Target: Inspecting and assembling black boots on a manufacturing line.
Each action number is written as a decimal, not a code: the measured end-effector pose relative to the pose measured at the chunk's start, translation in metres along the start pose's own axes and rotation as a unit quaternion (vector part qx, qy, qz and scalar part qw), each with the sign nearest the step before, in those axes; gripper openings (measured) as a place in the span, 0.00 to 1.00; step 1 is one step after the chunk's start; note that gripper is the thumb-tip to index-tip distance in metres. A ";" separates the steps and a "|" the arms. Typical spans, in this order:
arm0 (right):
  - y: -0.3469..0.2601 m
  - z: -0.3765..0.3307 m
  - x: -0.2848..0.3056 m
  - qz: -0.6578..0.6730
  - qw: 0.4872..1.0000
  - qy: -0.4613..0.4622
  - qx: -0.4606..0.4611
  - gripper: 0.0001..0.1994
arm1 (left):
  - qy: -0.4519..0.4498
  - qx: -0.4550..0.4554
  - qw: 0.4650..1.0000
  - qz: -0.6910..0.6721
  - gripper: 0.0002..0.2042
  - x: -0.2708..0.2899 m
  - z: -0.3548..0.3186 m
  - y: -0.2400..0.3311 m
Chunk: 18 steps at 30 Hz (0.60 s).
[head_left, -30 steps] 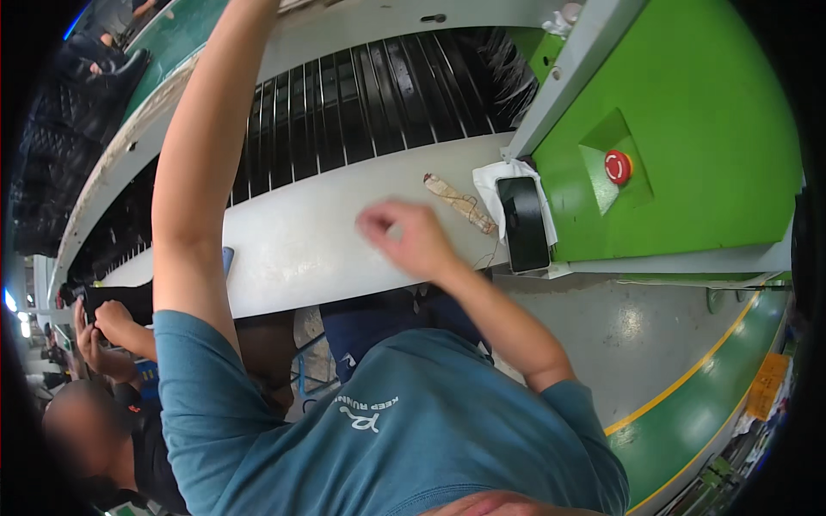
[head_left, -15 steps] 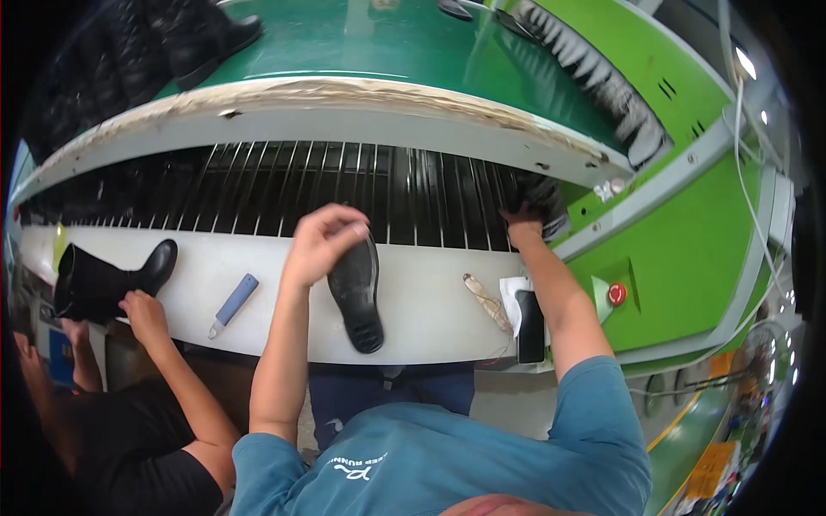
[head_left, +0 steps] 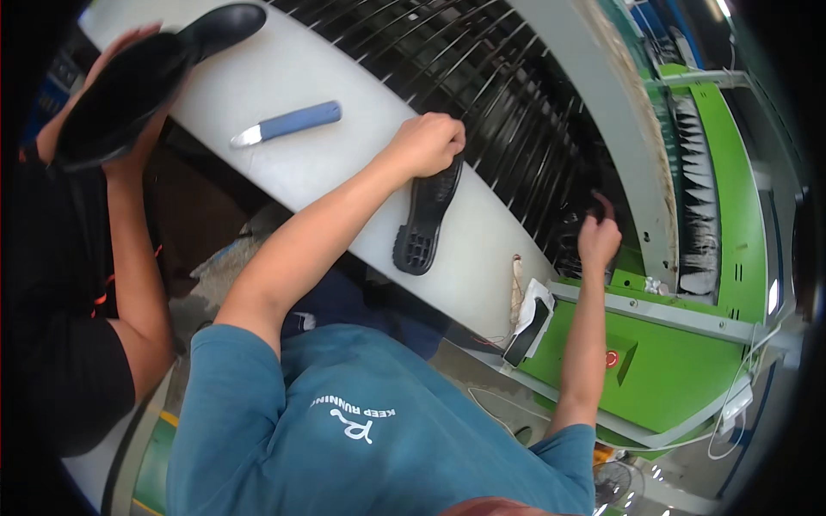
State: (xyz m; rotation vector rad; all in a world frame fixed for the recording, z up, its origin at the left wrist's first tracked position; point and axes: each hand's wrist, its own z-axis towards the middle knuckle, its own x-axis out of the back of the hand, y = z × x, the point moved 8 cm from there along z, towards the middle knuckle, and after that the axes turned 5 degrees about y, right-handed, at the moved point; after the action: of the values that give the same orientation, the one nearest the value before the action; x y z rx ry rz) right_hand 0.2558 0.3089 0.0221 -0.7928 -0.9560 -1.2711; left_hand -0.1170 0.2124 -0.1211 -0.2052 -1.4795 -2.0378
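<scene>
Black sole (head_left: 428, 208) pinched near metal rods (head_left: 482, 93)

Mid-frame, the left hand (head_left: 430, 144) was clamped on the sole's upper end, over the white ledge (head_left: 482, 258); a loosened pinch could have dropped it between the rods at upper centre; right of centre, whether the right hand (head_left: 600, 241) gripped anything could not be told; a blind reach might have trapped it.

The sole (head_left: 428, 215) is black; ledge (head_left: 486, 249), white; tool handle (head_left: 301, 119), blue; machine panel (head_left: 658, 387), green.

White worktop (head_left: 327, 172) | blue-handled tool (head_left: 297, 120) | black sole (head_left: 426, 219), apparently resting | pale stick (head_left: 516, 288) | phone (head_left: 528, 332) on white sheet (head_left: 535, 297)
</scene>
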 end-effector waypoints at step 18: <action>-0.070 -0.099 0.174 0.556 0.826 -0.089 -0.021 0.16 | -0.075 -0.345 0.910 -0.216 0.71 0.032 -0.074 0.273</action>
State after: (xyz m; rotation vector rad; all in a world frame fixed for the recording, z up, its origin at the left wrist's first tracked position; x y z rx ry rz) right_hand 0.2064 0.1380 0.1378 -1.2537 -0.4236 -0.1852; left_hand 0.0242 0.0804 0.0881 -0.3424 -0.8631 -2.9144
